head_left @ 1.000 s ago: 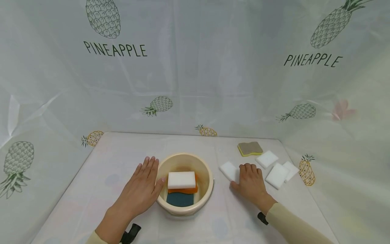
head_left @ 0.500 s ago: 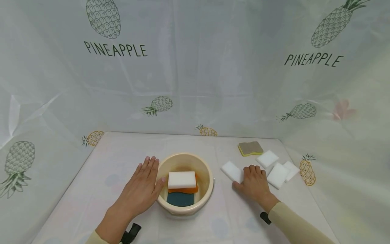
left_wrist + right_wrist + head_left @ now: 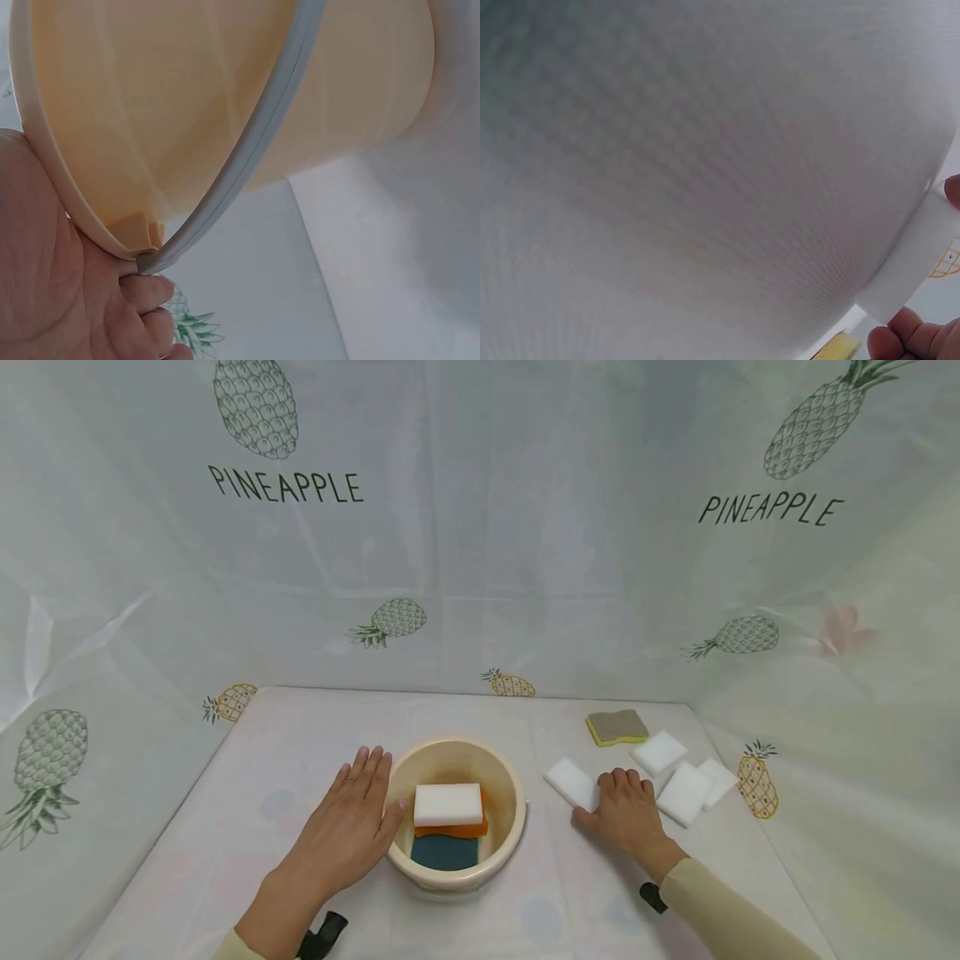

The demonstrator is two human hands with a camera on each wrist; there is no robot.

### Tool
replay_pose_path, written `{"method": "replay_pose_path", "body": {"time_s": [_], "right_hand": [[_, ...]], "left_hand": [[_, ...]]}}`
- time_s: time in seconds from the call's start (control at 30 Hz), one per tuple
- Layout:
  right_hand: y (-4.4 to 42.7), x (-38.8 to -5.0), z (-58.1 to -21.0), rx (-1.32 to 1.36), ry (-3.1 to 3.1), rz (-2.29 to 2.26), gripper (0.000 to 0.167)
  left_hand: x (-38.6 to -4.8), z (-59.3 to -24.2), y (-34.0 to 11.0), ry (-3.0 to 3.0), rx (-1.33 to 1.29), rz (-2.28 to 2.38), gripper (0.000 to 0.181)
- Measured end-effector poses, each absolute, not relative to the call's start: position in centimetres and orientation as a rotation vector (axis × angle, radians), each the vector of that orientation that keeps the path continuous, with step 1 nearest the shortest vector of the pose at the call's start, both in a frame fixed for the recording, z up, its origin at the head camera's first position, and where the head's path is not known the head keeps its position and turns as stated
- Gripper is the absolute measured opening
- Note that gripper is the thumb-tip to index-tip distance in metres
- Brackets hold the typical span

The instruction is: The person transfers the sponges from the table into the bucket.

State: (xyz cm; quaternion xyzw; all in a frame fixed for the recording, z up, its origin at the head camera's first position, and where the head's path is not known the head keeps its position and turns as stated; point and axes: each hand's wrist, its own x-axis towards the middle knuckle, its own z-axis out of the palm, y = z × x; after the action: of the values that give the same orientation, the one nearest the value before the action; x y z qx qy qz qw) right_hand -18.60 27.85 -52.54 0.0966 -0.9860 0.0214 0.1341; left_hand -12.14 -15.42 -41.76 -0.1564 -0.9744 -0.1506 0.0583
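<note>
My left hand (image 3: 341, 827) rests against the left rim of a cream bucket (image 3: 512, 810), its fingers straight and its thumb over the edge. In the left wrist view, the palm touches the rim close to where the grey handle (image 3: 247, 146) joins. Inside the bucket, a white sponge block (image 3: 447, 804) lies over an orange sponge (image 3: 452, 830), with a dark blue piece (image 3: 444, 853) lower in front. To the right of the bucket, my right hand (image 3: 622, 814) holds another white sponge (image 3: 570, 782) on the table between thumb and fingers; part is hidden under the hand.
Several more white sponges lie right of my right hand, among them one at the back (image 3: 658, 752) and one nearer (image 3: 685, 793). A grey-and-yellow sponge (image 3: 617, 727) lies behind them. A pineapple-print sheet (image 3: 480, 552) hangs around the table (image 3: 322, 718).
My right hand has shifted slightly right with the white sponge, then held still. My left hand and the bucket have stayed put.
</note>
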Motion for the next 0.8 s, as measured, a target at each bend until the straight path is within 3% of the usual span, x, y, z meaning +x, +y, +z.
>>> {"method": "replay_pose_path", "body": {"time_s": [0.37, 0.8], "right_hand": [[27.8, -19.6, -50.9, 0.332, -2.665, 0.139, 0.060], [25.2, -20.8, -44.5, 0.411, -2.612, 0.243, 0.060]], "left_hand": [[-12.1, -41.5, -15.4, -2.953, -0.474, -0.413, 0.073], [-12.1, -41.5, -15.4, -2.952, -0.478, -0.406, 0.073]]}}
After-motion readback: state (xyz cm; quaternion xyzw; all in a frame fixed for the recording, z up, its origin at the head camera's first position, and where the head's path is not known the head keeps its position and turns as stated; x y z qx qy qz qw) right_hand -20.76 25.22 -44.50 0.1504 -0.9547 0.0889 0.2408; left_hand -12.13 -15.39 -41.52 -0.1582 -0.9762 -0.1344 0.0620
